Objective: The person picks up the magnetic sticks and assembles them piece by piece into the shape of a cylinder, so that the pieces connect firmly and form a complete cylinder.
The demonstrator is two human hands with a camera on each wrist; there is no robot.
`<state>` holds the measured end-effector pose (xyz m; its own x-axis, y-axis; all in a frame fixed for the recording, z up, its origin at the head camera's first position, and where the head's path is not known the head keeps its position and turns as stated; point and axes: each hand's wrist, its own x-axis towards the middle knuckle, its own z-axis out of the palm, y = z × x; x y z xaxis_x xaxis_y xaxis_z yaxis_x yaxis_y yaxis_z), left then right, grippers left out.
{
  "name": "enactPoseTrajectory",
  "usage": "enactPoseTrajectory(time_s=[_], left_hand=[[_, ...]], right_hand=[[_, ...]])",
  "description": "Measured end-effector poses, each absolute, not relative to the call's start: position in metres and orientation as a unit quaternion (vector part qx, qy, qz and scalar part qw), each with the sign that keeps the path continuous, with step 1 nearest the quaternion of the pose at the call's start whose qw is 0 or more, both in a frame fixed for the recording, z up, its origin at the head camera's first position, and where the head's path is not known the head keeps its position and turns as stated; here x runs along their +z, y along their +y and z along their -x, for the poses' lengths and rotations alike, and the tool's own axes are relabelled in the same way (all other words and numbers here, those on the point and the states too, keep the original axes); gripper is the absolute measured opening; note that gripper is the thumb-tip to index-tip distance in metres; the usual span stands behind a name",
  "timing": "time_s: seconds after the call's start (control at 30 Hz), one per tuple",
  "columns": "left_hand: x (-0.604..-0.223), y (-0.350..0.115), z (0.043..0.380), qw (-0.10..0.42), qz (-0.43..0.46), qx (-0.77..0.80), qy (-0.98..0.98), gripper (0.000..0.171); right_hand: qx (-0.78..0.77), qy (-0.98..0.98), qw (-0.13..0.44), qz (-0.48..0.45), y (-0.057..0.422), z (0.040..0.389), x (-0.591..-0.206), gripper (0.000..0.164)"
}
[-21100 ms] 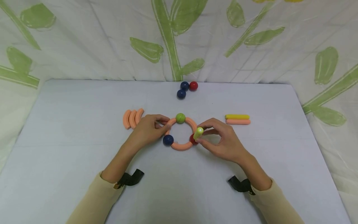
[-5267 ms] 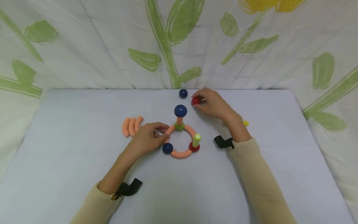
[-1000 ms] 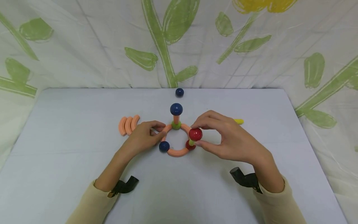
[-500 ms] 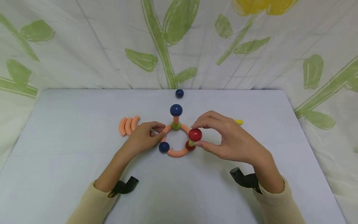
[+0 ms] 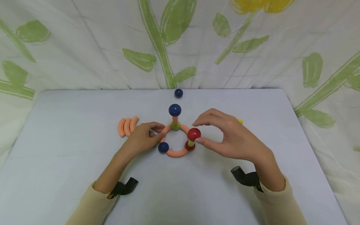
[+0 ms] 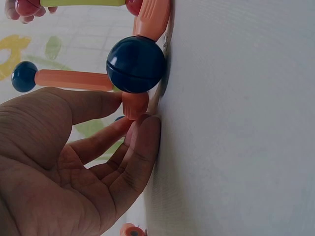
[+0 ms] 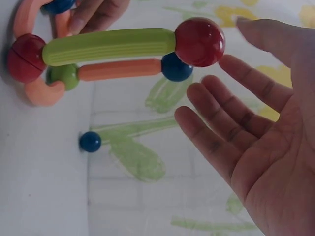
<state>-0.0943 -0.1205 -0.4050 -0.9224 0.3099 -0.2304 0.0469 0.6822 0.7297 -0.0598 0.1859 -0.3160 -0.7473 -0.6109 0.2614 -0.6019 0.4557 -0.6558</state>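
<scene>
1. Your ring of balls and curved rods [image 5: 177,154] lies midway between the left and right edges of the tabletop [image 5: 168,193]; its near-left blue ball [image 5: 163,147] bears no upright.
2. Your left hand [image 5: 142,137] pinches the left curved rod [image 6: 135,105] of the ring, seemingly steadying it.
3. Your right hand [image 5: 236,137] is parted around the upper red ball [image 5: 194,134], gripping nothing; fingertip contact is unclear. That ball caps the lime-green rod [image 7: 110,45], upright on the lower red ball [image 7: 22,61]. Capping looks finished; the next move calls for backing off without a knock.
4. Beyond, the green ball [image 5: 175,126] carries an orange rod [image 7: 120,70] and an upper blue ball [image 5: 175,110].
5. Three loose curved rods [image 5: 127,126] lie between ring and left edge; a half-hidden yellow rod [image 5: 240,121], toward the right edge, probably suits the bare ball.
6. A loose blue ball [image 5: 178,93] rests by the far edge.
</scene>
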Motion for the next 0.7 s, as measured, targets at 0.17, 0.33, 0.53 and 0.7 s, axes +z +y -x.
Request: enactPoseTrajectory(time_s=[0.17,0.33,0.53,0.7], left_hand=[[-0.404,-0.119,0.095,0.171,-0.099,0.383,0.902,0.036],[-0.403,-0.119,0.095,0.172,-0.1,0.383,0.902,0.036],[-0.405,-0.12,0.095,0.178,-0.101,0.382,0.901,0.037],[-0.405,-0.121,0.094,0.176,-0.1,0.386,0.9,0.037]], right_hand=[[-0.389,0.853,0.003,0.348,0.188,0.061,-0.317,0.032],[-0.388,0.857,0.0,0.339,0.19,0.062,-0.316,0.024],[-0.382,0.862,-0.017,0.334,0.194,0.064,-0.316,0.025],[-0.384,0.862,-0.052,0.327,0.203,0.068,-0.317,0.031]])
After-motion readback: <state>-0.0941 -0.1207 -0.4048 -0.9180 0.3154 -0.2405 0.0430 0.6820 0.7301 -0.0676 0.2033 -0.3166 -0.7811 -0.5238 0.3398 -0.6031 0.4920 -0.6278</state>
